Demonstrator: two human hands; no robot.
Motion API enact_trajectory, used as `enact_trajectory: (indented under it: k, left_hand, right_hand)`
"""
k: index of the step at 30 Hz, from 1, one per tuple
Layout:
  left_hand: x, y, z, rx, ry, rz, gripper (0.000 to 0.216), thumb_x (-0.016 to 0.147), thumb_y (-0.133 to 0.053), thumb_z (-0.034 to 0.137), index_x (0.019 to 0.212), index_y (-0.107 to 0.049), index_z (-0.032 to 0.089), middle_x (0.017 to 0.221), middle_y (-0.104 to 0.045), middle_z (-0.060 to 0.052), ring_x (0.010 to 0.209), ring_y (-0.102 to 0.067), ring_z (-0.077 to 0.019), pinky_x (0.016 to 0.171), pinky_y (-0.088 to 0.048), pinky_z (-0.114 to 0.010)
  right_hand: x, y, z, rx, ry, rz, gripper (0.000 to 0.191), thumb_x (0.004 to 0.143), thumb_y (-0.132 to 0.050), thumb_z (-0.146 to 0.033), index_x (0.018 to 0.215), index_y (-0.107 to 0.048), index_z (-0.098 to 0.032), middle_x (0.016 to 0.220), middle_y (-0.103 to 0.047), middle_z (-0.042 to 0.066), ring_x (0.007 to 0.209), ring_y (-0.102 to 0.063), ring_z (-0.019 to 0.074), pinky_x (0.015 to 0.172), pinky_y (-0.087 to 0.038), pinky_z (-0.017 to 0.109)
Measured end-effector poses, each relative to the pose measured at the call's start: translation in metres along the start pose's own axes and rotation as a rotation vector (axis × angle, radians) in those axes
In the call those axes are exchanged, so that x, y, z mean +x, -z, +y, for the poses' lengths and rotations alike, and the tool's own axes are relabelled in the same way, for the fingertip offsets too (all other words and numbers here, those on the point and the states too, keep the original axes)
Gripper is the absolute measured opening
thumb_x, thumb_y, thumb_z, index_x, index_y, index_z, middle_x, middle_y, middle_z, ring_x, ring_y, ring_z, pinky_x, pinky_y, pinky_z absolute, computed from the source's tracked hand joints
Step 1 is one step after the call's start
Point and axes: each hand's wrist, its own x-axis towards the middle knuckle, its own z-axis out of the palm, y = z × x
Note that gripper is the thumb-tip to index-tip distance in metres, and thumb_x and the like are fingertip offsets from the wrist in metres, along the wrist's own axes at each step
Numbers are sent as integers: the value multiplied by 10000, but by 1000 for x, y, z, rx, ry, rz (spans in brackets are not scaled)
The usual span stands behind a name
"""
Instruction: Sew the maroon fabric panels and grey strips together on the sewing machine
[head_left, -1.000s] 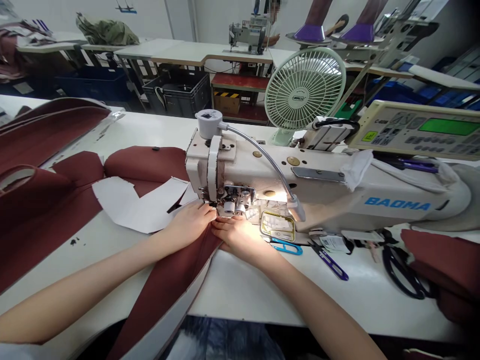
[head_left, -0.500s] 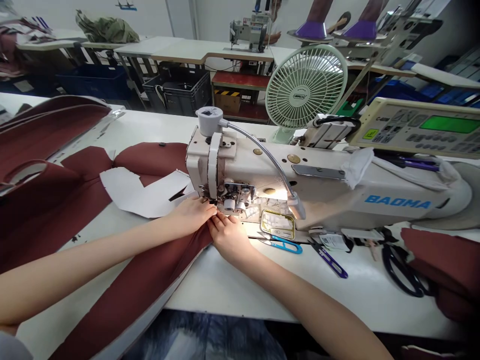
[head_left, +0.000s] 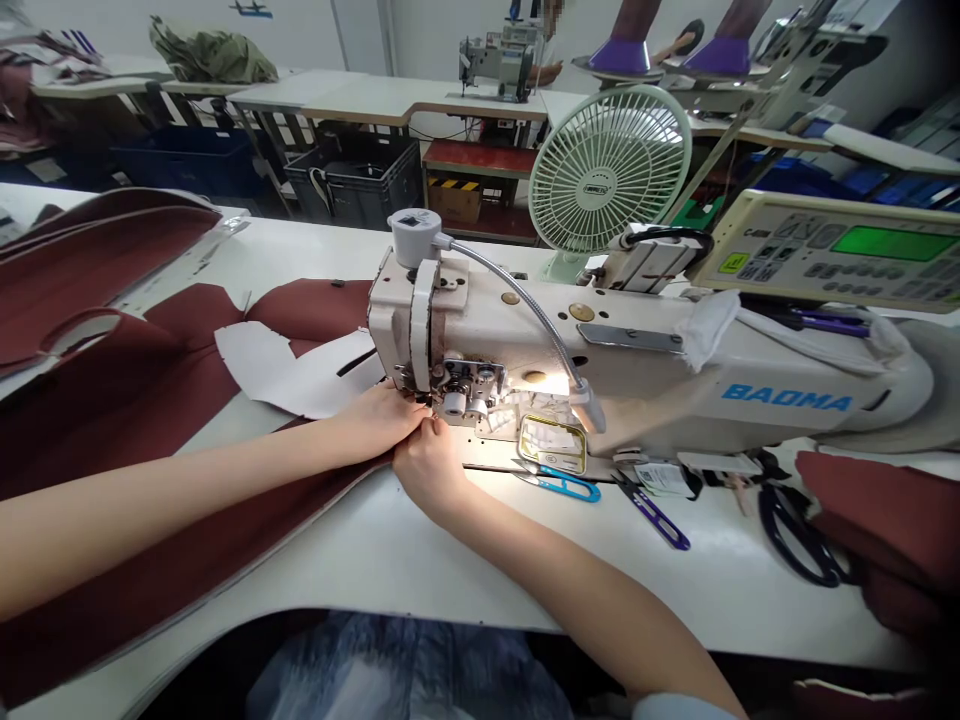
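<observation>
A strip of maroon fabric (head_left: pixel 187 560) runs from the table's near left edge up to the needle of a white sewing machine (head_left: pixel 600 365). My left hand (head_left: pixel 375 420) lies on the fabric just left of the presser foot, fingers pressed down on it. My right hand (head_left: pixel 427 465) is closed at the fabric's edge right in front of the needle, pinching it. Both hands touch each other under the machine's lamp.
More maroon pieces (head_left: pixel 90 260) and white pattern pieces (head_left: pixel 292 365) lie at the left. A small tin (head_left: pixel 553 443), blue snips (head_left: pixel 562 485), purple snips (head_left: pixel 652 512) and black scissors (head_left: pixel 795 530) lie right of the needle. A green fan (head_left: pixel 607 170) and control panel (head_left: pixel 840 255) stand behind.
The fabric strip has swung leftward and fed toward the needle. Both hands have moved closer to the presser foot, and my right hand has drawn in from flat to a pinch.
</observation>
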Motion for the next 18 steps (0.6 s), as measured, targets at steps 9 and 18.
enact_trajectory:
  k: [9,18]
  left_hand:
    - [0,-4,-11,14,-8,-67,217,936,-495,153,983,-706,166,1040,-694,-70,999,-578,-229,918,-391,-362]
    - [-20,3,-24,11,-71,16,313,973,-428,184,1183,-646,265,1134,-663,-21,1081,-551,-206,1003,-344,-369]
  right_hand:
    - [16,-2,-21,-40,-29,14,280,785,-508,18,939,-742,36,889,-703,310,723,-670,352,557,-495,480]
    - [7,-3,-19,-90,-59,67,330,832,-441,3,1021,-694,95,968,-681,340,831,-703,363,603,-524,451]
